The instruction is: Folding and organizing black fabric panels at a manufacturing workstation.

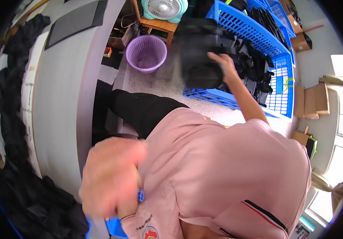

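My right hand point(226, 67) reaches out over the blue crate's near left corner and grips a black bag-like piece point(198, 55) by its edge. That piece is blurred by motion, so its exact kind cannot be told. Several black strapped pieces point(251, 59) fill the blue plastic crate point(281, 75) beside it. Close to the camera at lower left is my left hand point(109, 175). It is smeared by motion, its fingers seem bent, and I see nothing in it.
A long grey table point(60, 99) runs along the left, bearing a dark flat panel point(75, 24) and black fabric point(20, 195). A purple basket point(146, 53) stands on the floor, near a fan point(162, 8) on a wooden stool point(159, 26). Cardboard boxes point(313, 101) lie at right.
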### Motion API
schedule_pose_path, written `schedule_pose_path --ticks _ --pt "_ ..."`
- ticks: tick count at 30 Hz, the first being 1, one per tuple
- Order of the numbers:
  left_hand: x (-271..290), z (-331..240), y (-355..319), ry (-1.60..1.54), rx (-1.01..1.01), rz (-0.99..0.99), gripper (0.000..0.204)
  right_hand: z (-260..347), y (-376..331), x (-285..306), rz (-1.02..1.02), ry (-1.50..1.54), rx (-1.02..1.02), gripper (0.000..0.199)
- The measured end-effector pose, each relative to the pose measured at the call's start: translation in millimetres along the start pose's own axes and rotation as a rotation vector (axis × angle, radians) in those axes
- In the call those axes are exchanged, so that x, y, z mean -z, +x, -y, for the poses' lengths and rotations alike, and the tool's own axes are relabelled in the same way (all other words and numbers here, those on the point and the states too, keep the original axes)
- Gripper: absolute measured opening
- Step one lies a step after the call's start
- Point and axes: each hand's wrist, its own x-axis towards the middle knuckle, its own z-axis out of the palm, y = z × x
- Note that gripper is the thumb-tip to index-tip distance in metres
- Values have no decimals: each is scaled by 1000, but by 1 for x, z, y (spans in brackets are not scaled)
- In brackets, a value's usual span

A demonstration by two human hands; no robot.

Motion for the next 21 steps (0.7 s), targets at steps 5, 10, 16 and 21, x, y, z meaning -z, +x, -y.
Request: schedule_pose_path --ticks 5,10,16,21 --pt "-8 -34 24 140 -115 -101 58 -16 24 148 -204 -24 199 47" --pt "-9 -77 5 240 37 -383 42 -63 45 236 -688 -825 53 57" --pt "-1 -121 11 487 125 -634 19 -56 71 67 -561 -942 568 46" --pt "16 -118 5 646 -130 -637 12 8 39 -126 4 -719 854 38"
